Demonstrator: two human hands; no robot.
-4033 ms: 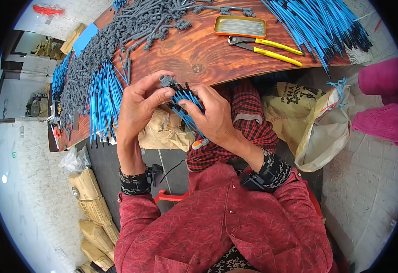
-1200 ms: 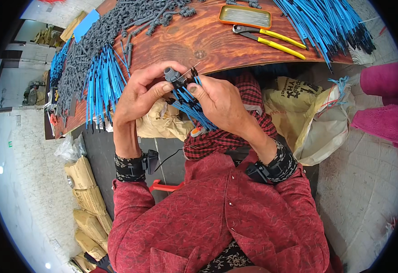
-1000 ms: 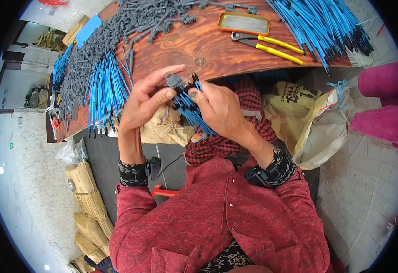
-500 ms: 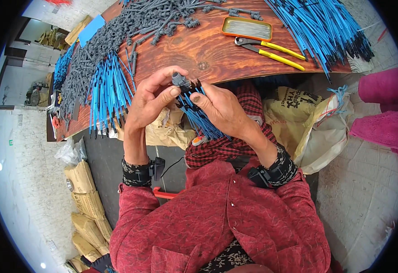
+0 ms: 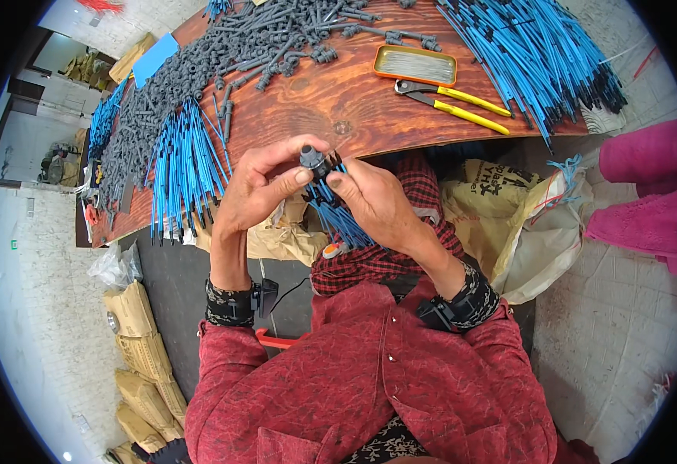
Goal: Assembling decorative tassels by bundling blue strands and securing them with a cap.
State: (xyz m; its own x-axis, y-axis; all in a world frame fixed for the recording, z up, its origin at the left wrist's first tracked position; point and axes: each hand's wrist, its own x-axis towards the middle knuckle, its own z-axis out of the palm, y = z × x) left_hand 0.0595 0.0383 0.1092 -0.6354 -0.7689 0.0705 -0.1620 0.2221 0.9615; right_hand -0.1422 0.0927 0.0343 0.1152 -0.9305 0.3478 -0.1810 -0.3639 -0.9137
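Left hand point(image 5: 257, 189): raised in front of the chest at the table's near edge, thumb and fingers curled in, pinching the small dark grey fitting point(image 5: 312, 160) from the 9 o'clock side.
Right hand point(image 5: 373, 203): at 3 o'clock of the left hand, nearly touching it; fingers closed around a bundle of blue tubes point(image 5: 340, 219), thumb tip pressed at the fitting.
Fitting: between the two thumbs, at the top end of the bundle, just below the table edge.
Blue tubes: fan down towards 5 o'clock from the fitting, across the checked cloth on the lap.
Wooden table point(image 5: 319, 104): at 12 o'clock of the hands.
On the table: a heap of grey fittings point(image 5: 199, 77) at 11 o'clock, blue tubes hanging off the edge point(image 5: 184, 170) at 9 o'clock, yellow-handled pliers point(image 5: 450, 104) and an orange-rimmed tin point(image 5: 416, 66) at 1 o'clock, a large spread of blue tubes point(image 5: 539, 54) at 2 o'clock.
Floor: a tan sack point(image 5: 524, 232) at 3 o'clock.
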